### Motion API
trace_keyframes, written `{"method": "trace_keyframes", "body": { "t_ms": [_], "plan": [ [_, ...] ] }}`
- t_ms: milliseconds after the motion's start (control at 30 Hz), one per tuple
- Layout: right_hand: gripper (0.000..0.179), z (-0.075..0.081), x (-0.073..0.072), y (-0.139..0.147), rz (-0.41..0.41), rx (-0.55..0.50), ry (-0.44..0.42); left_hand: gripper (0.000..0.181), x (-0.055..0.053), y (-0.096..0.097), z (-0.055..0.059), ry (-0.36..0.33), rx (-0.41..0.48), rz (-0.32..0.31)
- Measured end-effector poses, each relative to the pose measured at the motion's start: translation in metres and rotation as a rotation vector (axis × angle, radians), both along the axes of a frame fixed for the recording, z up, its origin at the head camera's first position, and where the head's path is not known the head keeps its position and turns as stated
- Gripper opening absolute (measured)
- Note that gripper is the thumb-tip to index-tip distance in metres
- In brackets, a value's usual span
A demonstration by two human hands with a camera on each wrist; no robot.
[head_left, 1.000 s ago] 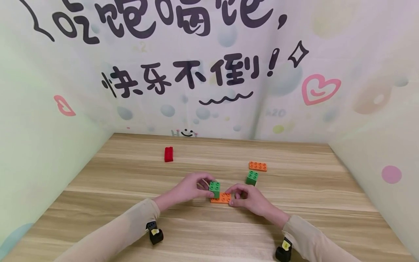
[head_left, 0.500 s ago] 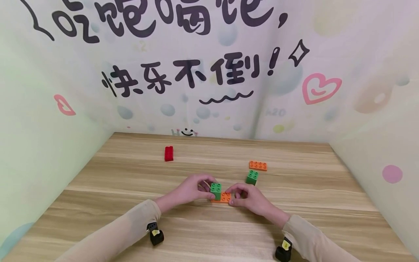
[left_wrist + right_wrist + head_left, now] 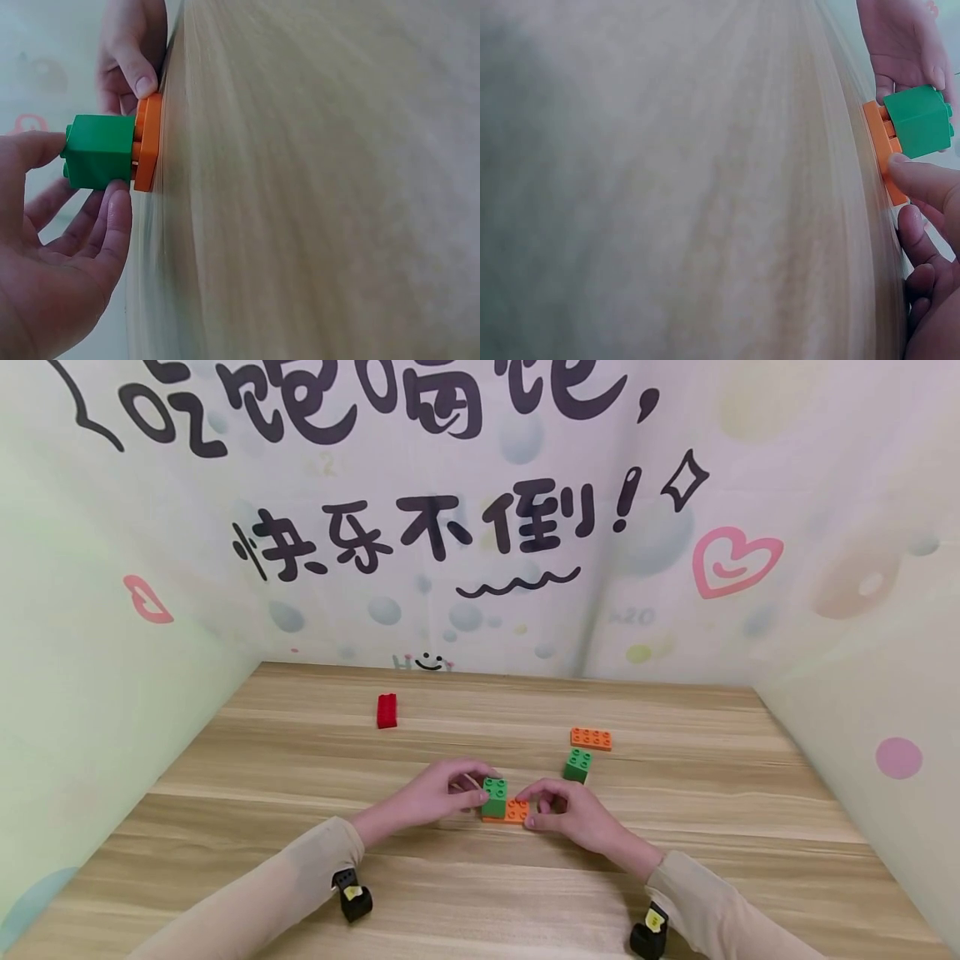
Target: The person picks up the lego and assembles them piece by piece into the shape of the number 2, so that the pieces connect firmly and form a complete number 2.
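Observation:
In the head view my left hand [image 3: 437, 793] is at a green toy brick [image 3: 494, 798], its thumb at the studded top edge and fingertips at the left side. The green brick sits upright over the left end of a flat orange brick [image 3: 517, 811]. In the left wrist view a thin gap with orange studs shows between the green brick [image 3: 103, 151] and the orange brick [image 3: 148, 142]. My right hand [image 3: 576, 818] pinches the orange brick's right end between thumb and fingers, holding it on the table. The left wrist view shows my right thumb [image 3: 139, 75] at its end.
Behind my right hand stands a second green brick [image 3: 578, 765], with another flat orange brick [image 3: 591, 739] just beyond. A red brick [image 3: 387, 711] lies far left on the wooden table [image 3: 465, 893]. A printed cloth wall [image 3: 510, 627] closes the back.
The green brick has come down slightly and to the right over the orange brick's left end. My left thumb has shifted up toward its studded top. My right hand has stayed in place.

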State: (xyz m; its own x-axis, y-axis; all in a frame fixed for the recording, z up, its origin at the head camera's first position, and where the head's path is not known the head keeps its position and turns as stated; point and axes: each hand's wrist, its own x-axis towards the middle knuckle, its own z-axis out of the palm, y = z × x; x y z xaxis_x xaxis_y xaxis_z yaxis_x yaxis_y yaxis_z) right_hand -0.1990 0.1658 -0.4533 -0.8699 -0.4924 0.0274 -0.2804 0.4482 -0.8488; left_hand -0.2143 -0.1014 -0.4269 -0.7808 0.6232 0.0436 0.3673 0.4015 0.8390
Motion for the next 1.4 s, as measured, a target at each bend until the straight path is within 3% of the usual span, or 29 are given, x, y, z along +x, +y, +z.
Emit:
{"method": "trace_keyframes", "body": {
  "t_ms": [567,767,1067,1400],
  "plan": [
    [0.025,-0.0003,-0.0001,-0.001,-0.01,-0.011,-0.012,0.034,0.0059,-0.0017,0.0047,-0.075,0.038,0.01],
    [0.025,0.0005,0.0004,-0.0017,-0.012,-0.003,-0.016,0.033,0.0061,-0.0023,0.0047,-0.068,0.046,0.011],
    [0.026,0.0021,0.0012,-0.0019,-0.014,-0.004,-0.013,0.033,0.0052,-0.0011,0.0028,-0.003,0.027,-0.002],
    [0.026,0.0006,0.0005,-0.0015,-0.006,-0.01,-0.008,0.031,0.005,-0.0015,0.0024,-0.002,0.055,-0.011]
  ]
}}
